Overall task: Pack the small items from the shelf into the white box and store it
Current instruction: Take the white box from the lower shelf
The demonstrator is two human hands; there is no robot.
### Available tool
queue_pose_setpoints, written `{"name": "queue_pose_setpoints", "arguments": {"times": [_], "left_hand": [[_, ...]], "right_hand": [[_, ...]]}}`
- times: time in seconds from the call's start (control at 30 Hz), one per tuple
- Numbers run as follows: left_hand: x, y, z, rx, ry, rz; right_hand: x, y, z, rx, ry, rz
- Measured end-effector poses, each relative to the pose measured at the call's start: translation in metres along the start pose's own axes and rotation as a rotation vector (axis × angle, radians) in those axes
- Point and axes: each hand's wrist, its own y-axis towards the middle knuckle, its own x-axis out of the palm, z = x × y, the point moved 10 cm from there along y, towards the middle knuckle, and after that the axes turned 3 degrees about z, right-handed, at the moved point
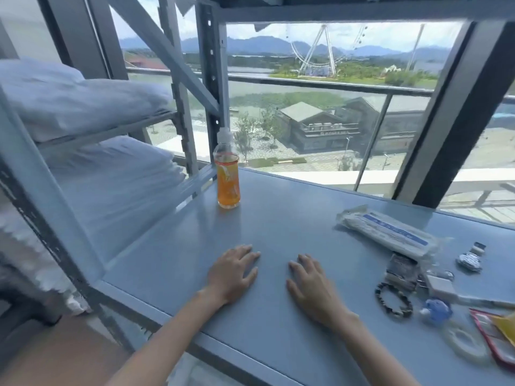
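Observation:
My left hand (232, 271) and my right hand (310, 285) lie flat, palms down, side by side on the grey shelf board (278, 227), holding nothing. Small items lie to the right of my right hand: a long white packet with a blue label (387, 232), a dark bead bracelet (393, 300), a shiny dark packet (401, 271), a small white block (441, 286), a silver wristwatch (469, 259), a blue round object (436, 310), a clear ring (464, 344) and a red and yellow pouch (496, 335). No white box is in view.
An orange drink bottle (228, 174) stands upright at the back left of the board, by the metal upright (212, 65). Folded white bedding (83, 107) fills the neighbouring rack on the left. A large window is behind the shelf.

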Motion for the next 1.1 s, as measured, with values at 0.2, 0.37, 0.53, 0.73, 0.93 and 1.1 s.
{"name": "queue_pose_setpoints", "arguments": {"times": [0.2, 0.37, 0.53, 0.73, 0.93, 1.1], "left_hand": [[-0.017, 0.044, -0.107, -0.196, 0.010, -0.025], [-0.073, 0.112, -0.140, -0.210, -0.121, 0.185], [-0.120, 0.175, -0.124, -0.133, -0.276, 0.339], [-0.127, 0.203, -0.112, -0.191, -0.304, 0.416], [-0.138, 0.183, -0.032, 0.115, -0.197, 0.472], [-0.155, 0.148, 0.065, 0.364, -0.373, 0.465]], "right_hand": [[0.016, 0.045, -0.004, 0.023, -0.069, -0.013], [0.017, 0.051, -0.003, 0.042, -0.065, 0.013], [0.017, 0.051, 0.000, 0.054, -0.044, 0.024], [0.013, 0.047, -0.003, 0.076, -0.035, -0.002], [-0.014, 0.031, 0.006, 0.180, 0.054, 0.129], [-0.056, 0.010, 0.031, 0.280, 0.188, 0.308]]}}
